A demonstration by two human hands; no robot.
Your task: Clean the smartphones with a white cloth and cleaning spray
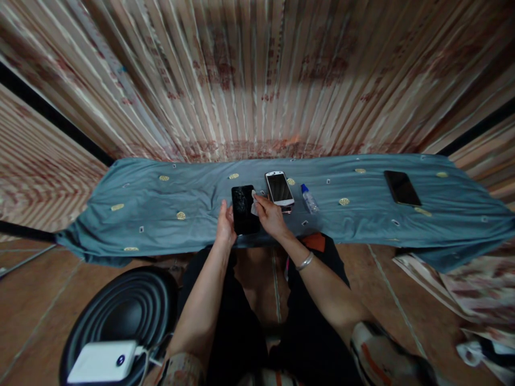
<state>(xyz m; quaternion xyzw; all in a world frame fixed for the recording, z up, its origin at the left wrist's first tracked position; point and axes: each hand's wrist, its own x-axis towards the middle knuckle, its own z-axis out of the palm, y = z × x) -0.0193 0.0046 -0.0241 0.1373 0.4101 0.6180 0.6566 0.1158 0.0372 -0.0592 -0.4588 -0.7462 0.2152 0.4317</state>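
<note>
A black smartphone (pixel 244 212) with whitish smears or cracks on its upper screen is tilted up near the front edge of the cloth. My left hand (pixel 226 225) grips its left side, thumb along the edge. In my right hand (pixel 270 214) a small white piece of tissue or cloth (pixel 254 206) is pinched against the phone's right side. Just beyond that hand lies a white smartphone (pixel 280 188), resting on another device that is mostly hidden. To its right is a small clear bottle with a blue cap (pixel 309 198), lying on its side.
A blue-green patterned cloth (pixel 201 201) covers the long narrow table. Another dark phone (pixel 402 187) lies at the right. Pleated curtains (pixel 257 80) hang behind. On a round black stool (pixel 132 300) at lower left rests a white power bank (pixel 102 360) with a cable.
</note>
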